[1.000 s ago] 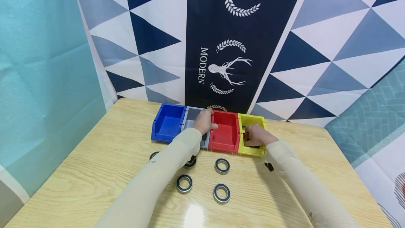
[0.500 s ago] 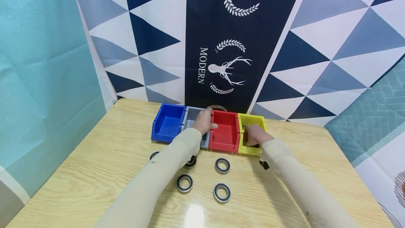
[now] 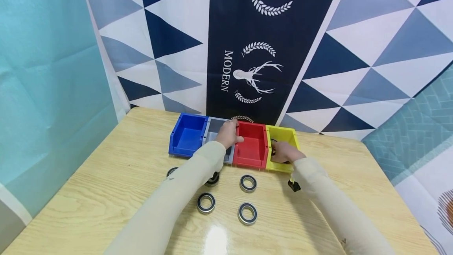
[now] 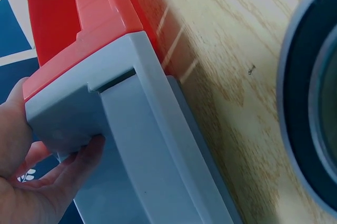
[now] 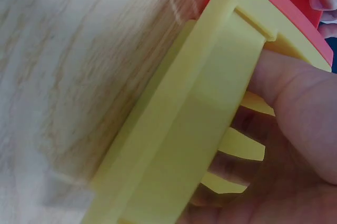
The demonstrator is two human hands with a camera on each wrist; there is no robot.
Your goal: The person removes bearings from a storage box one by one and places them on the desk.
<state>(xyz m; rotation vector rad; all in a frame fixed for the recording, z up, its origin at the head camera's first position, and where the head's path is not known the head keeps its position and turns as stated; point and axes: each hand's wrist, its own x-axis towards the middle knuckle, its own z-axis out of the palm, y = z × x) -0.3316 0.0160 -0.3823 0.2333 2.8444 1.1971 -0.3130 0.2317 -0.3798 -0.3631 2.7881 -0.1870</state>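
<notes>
My left hand (image 3: 227,133) grips the adjoining walls of the grey bin (image 4: 174,145) and the red bin (image 3: 250,146). In the left wrist view its fingers (image 4: 84,158) reach into the grey bin, with the thumb toward the red side. My right hand (image 3: 284,152) is down inside the yellow bin (image 5: 174,124), its fingers spread behind the front lip. That lip hides the fingertips, and I cannot tell whether they hold anything. Beside them, part of a ball bearing (image 3: 273,141) shows at the yellow bin's left wall.
A blue bin (image 3: 188,133) completes the row at the left. Several ball bearings lie on the wooden table (image 3: 318,211) in front, among them a near bearing (image 3: 240,213) and one behind it (image 3: 242,183). The left sleeve (image 3: 184,184) partly covers others. Patterned cloth hangs behind.
My right hand has shifted slightly left and lower inside the yellow bin, its forearm following. My left hand keeps its place on the bin walls. The head view has tilted slightly.
</notes>
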